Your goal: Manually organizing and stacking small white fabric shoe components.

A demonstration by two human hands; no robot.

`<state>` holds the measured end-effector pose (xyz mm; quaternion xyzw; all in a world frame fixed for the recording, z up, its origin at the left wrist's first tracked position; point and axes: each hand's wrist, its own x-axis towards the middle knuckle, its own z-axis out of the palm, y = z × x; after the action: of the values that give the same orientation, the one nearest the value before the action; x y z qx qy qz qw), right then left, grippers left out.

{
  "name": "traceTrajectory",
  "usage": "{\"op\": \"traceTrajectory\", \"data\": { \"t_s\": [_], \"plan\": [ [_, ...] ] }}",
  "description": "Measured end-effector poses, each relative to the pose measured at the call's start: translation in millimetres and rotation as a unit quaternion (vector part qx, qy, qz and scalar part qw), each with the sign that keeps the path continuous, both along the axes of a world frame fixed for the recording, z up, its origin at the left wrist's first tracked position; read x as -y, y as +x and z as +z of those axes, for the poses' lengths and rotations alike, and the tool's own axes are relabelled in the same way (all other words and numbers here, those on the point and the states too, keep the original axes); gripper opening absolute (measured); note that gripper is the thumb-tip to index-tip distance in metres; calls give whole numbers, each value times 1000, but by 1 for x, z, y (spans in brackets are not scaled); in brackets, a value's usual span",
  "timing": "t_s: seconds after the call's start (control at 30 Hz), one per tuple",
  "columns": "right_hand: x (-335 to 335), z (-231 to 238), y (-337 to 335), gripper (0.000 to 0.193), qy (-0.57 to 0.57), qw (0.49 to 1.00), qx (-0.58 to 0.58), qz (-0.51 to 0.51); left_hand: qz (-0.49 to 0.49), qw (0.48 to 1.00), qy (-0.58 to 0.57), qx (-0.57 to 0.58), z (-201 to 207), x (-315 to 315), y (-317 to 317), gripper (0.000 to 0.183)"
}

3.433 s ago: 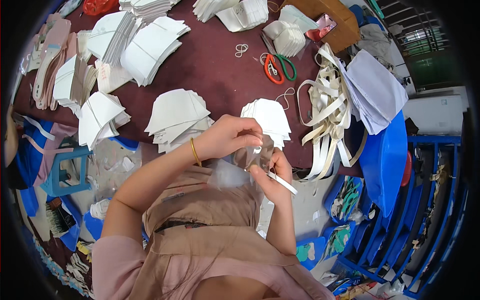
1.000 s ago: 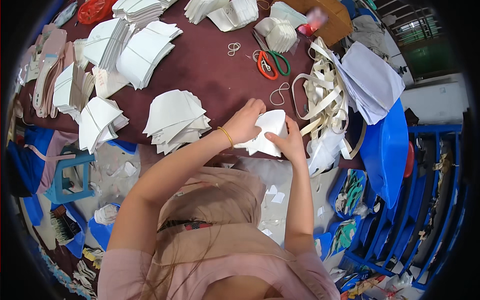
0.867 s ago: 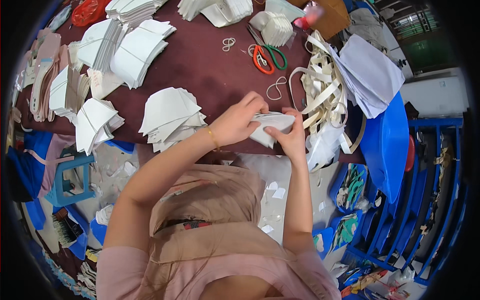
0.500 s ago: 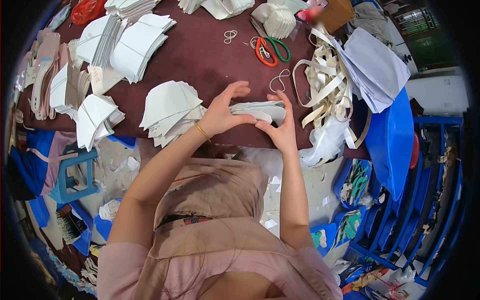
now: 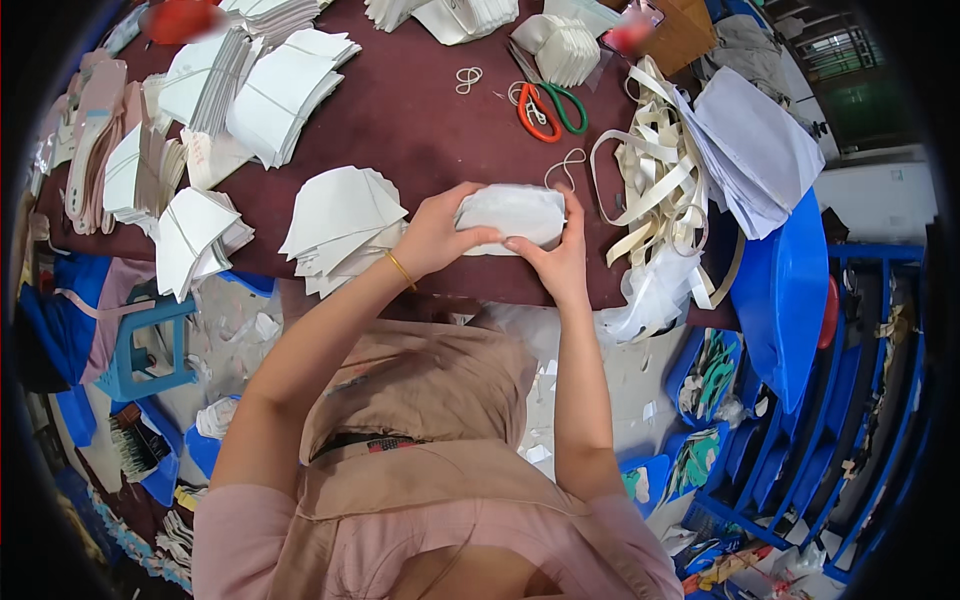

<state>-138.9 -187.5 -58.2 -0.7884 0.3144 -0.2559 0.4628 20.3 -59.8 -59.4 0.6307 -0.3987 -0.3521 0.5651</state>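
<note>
The left hand (image 5: 437,236) and right hand (image 5: 561,263) pinch a white, rounded, paper-like stack (image 5: 514,211), probably light and bendy, best held at both ends

even, moderately bright light cast soft shadows on the maroon tabletop (image 5: 420,110). left hand (image 5: 445,228) and right hand (image 5: 562,258) looked sharp; the white stack (image 5: 512,212) between them was pale. blur smeared the red bag (image 5: 184,21); edges bowed toward a black rim.

Left hand (image 5: 440,232) and right hand (image 5: 560,262) around a white bundle (image 5: 512,213) — probably layered pieces — near the edge of a maroon tabletop (image 5: 420,115), white stack (image 5: 340,215) at left, scissors (image 5: 551,113) beyond, cream straps (image 5: 655,150) at right
</note>
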Motion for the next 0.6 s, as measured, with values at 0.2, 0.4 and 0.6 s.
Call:
{"op": "traceTrajectory", "data": {
  "t_s": [0.2, 0.4, 0.6],
  "plan": [
    [-3, -14, -1, 85, -39, 996, 82, -2, 36, 990, -93, 101, -6, 5, 1, 66],
    [-2, -4, 12, 104, 69, 989, 124, 45, 80, 990, -103, 56, -13, 16, 3, 92],
    [0, 1, 13, 101, 51, 991, 119, 46, 92, 986, -112, 81, -16, 23, 8, 93]
  ]
}}
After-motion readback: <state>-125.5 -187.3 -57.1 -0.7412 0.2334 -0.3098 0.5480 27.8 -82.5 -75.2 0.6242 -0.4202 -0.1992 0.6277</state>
